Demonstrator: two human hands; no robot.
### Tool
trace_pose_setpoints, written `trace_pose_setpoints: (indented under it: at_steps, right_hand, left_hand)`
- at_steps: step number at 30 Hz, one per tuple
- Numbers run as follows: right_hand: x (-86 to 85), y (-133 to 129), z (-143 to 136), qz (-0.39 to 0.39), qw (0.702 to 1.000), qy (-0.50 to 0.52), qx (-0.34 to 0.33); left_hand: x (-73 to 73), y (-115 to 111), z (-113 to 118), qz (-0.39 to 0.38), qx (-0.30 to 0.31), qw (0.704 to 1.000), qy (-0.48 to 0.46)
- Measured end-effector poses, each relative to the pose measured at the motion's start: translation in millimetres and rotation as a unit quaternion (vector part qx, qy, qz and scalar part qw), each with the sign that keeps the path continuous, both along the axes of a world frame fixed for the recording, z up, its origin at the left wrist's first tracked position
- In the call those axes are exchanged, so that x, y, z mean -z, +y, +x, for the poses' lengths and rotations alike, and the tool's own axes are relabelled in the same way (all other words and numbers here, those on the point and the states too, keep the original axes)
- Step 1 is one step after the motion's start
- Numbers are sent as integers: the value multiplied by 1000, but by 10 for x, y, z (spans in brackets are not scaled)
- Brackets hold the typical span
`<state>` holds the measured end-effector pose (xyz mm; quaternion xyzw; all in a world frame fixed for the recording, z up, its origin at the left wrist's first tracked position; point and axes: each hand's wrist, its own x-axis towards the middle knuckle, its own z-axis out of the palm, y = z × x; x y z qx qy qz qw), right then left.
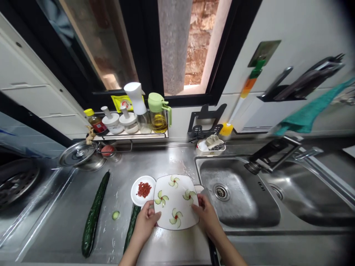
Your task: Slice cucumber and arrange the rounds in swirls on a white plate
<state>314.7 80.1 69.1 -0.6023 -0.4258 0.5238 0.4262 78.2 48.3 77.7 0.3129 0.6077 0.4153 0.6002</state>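
Observation:
Both hands hold a square white plate (169, 201) by opposite edges, above a pale board (177, 247). My left hand (146, 221) grips the left edge, thumb on top; my right hand (204, 212) grips the right edge the same way. On the plate lie several pinwheels of thin cucumber slices (175, 218) with red centres. A small white dish (135, 197) of red berries (144, 189) sits just left of the plate. One cucumber (132, 225) is partly hidden by my left forearm; a whole cucumber (95, 216) lies further left, and a cucumber end piece (115, 215) between them.
A double sink (238, 207) is at the right, with a faucet (307, 153) behind. Seasoning jars and an oil bottle (158, 120) stand on a rack at the window. A lidded pot (91, 162) is at the back left. Knives (310, 77) hang in a wall holder.

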Motion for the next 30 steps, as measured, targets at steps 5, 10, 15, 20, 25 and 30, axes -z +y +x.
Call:
trace_pose_setpoints:
  at_steps: [5,10,15,20,25,30]
  right_hand:
    - [-194,-50,-139,-60,984,165,0]
    - [-243,-94,-207,-94,976,193,15]
    - [-234,-123,-233,-92,977,189,29]
    - [-250,-130,-219,-86,969,227,35]
    - [-250,-106,-34,-118,951,286,16]
    - [-392,-65,550,-161,952,261,13]
  left_hand:
    - [-21,-7,-24,11,-3,1000,-15]
    - [-4,-24,-51,18,0,1000,-14]
    - [-12,-42,-76,19,7,1000,-20]
    - [-62,-58,-62,18,5,999,-27]
    - [-176,-86,30,40,34,998,-22]
    - [-128,-98,-14,69,44,996,31]
